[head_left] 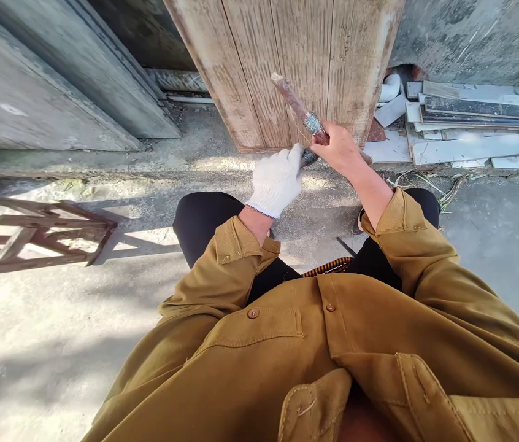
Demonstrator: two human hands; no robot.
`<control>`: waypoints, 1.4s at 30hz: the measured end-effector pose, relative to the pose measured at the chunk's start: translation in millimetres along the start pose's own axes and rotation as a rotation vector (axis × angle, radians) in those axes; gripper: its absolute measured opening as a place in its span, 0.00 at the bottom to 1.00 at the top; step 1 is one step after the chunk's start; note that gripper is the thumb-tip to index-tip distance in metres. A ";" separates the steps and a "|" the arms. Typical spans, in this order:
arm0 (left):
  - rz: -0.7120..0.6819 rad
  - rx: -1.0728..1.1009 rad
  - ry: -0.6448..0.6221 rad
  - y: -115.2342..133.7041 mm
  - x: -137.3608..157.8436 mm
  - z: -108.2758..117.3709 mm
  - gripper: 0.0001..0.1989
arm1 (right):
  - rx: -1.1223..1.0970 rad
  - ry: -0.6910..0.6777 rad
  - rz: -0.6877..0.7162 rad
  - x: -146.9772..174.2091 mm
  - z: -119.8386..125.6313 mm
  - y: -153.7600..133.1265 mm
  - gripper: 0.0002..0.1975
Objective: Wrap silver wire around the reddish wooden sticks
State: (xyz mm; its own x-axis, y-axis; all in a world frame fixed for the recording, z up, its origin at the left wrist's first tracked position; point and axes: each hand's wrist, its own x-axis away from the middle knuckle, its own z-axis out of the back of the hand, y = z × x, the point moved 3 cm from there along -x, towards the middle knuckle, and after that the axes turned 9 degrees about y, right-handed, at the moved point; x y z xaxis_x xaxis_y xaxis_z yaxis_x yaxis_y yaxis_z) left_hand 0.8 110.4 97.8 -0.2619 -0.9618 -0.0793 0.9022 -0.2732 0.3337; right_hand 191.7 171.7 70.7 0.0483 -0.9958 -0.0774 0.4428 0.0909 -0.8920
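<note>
From your head camera, you had open ground to your left, with a wooden frame (34,236) well off. The big wooden board (296,67) stood close ahead. Your bare right hand (340,150) held the wire-wrapped stick (299,107) tight. Your gloved left hand (278,181) gripped its lower end.

White knit glove (276,179) on the left hand, mustard-brown shirt (333,344), black trousers (204,224) — and a reddish-brown stick (292,98) bound in what looks like silvery-grey wire (312,123).
</note>
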 end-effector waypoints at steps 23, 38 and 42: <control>-0.079 -0.080 -0.018 6.0 3.4 6.7 0.23 | 0.415 0.013 -0.052 3.2 6.6 -30.9 0.10; -0.003 0.224 0.120 -17.8 -6.7 -6.3 0.19 | 0.258 0.113 -0.085 8.3 8.4 -34.9 0.11; -0.044 0.126 0.095 -13.0 -3.6 -3.7 0.21 | 0.359 0.063 -0.038 12.9 6.4 -42.4 0.14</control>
State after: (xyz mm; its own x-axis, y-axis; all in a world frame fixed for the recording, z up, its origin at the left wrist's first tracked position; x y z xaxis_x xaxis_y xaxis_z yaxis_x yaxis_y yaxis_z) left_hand -8.7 117.4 90.2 -0.2611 -0.9478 -0.1830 0.8387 -0.3166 0.4431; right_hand 179.3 155.0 110.4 -0.0246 -0.9961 -0.0850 0.7296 0.0402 -0.6827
